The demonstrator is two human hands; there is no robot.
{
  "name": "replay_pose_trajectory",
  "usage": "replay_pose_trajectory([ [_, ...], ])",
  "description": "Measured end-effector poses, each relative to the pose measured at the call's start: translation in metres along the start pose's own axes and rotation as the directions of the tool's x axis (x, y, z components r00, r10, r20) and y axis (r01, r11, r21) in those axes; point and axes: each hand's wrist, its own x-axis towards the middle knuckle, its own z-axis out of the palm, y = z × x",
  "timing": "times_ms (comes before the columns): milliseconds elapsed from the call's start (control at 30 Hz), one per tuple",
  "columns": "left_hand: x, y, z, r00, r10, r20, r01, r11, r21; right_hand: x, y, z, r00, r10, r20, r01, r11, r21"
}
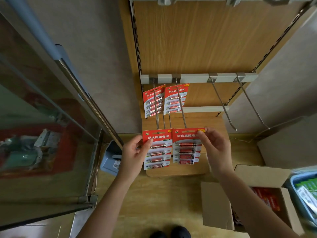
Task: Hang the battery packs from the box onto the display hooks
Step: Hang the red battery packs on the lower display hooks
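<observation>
My left hand (135,152) pinches the left edge of a red battery pack (158,150), held upright at the tip of the left display hook (156,107). Beside it, my right hand (214,145) grips the top right corner of a second red battery pack (187,146) at the tip of the neighbouring hook (181,107). Two more packs, one (152,102) and another (176,100), hang far back on those same hooks near the rail (193,78). The open cardboard box (217,208) with red packs inside sits on the floor at lower right.
Two bare hooks, one (223,103) and a second (252,103), stick out of the rail to the right. A glass display cabinet (42,134) fills the left side. A grey bin (111,157) stands on the floor by it. A blue basket (305,194) sits at the far right.
</observation>
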Motion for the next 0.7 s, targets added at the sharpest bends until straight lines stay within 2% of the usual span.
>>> replay_pose_trajectory([
  [400,0.019,-0.01,-0.004,0.999,-0.025,-0.033,0.025,1.0,-0.02,0.018,0.002,-0.001,1.0,0.021,-0.019,-0.022,0.999,-0.046],
  [533,0.044,-0.009,0.0,0.997,-0.07,-0.041,0.07,0.998,-0.002,0.041,0.0,0.003,0.999,0.038,0.017,-0.037,0.998,-0.052],
  [700,0.085,0.0,0.007,0.993,-0.097,-0.073,0.098,0.995,0.018,0.08,0.003,0.016,0.998,0.052,-0.023,-0.054,0.992,-0.114],
])
